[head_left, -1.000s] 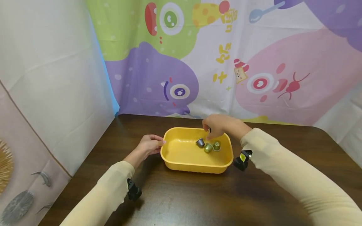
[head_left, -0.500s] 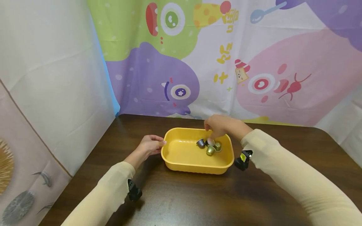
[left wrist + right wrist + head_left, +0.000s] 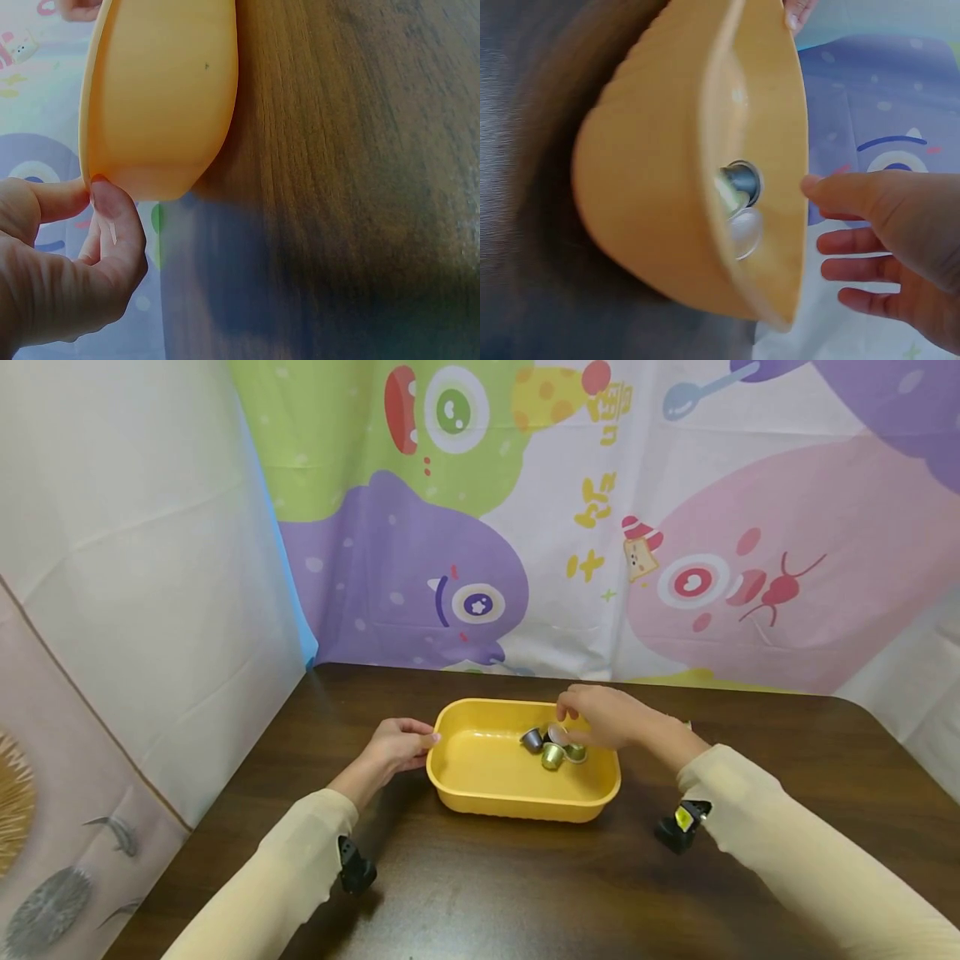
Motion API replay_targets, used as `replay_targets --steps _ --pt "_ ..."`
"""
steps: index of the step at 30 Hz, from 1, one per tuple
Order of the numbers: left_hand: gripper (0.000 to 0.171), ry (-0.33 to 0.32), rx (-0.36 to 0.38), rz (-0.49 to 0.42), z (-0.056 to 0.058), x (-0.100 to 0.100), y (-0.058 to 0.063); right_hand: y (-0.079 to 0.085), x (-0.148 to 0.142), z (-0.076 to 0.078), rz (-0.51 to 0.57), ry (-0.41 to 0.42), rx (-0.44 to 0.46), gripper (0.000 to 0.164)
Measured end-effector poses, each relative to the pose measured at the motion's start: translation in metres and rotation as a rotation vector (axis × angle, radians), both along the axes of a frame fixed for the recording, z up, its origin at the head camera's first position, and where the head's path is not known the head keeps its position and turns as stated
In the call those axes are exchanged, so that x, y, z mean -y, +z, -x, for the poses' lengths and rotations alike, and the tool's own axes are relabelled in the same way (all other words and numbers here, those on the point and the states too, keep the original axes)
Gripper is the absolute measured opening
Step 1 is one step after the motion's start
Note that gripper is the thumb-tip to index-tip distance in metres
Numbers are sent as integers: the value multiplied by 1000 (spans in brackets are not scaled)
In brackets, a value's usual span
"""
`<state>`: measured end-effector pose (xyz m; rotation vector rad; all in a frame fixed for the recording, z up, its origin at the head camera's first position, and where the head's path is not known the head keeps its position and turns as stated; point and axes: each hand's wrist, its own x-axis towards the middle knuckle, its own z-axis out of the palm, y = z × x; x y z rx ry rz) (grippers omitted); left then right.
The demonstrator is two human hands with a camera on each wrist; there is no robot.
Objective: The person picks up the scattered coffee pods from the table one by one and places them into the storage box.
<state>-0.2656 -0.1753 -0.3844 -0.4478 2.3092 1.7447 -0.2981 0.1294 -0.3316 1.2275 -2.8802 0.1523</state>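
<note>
A yellow plastic tub (image 3: 495,777) stands on the table, with several coffee capsules in its right half. A dark grey capsule (image 3: 532,740) lies leftmost, beside a capsule with its pale lid (image 3: 557,733) facing up. Closer to me is a green capsule (image 3: 552,756); a second green capsule (image 3: 576,752) is partly hidden by my right hand. My left hand (image 3: 396,745) pinches the tub's left rim between thumb and fingers. Over the tub's right end hovers my right hand (image 3: 607,718), its fingers (image 3: 855,241) loosely extended and holding nothing.
The dark wooden table (image 3: 480,885) extends around the tub. A cartoon-printed curtain (image 3: 450,568) hangs behind the table, and a pale cloth (image 3: 172,568) hangs on the left. A small pale object (image 3: 687,724) shows behind my right wrist.
The pale-lidded capsule has appeared in the tub from beneath my right hand, which has let go and shifted right. The nearer green capsule has shifted slightly. My left hand stays at the rim.
</note>
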Motion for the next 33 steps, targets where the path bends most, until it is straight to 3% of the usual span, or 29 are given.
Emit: replay_targets --steps 9,23,33 --pt "25 4 -5 3 1 0 -1 -22 -13 -15 156 7 -165 23" --pt "25 1 -4 -10 1 0 -4 -38 -27 -29 218 -15 -361 34" --pt "25 0 -5 -9 1 0 -2 -42 -42 -39 228 -82 -395 37"
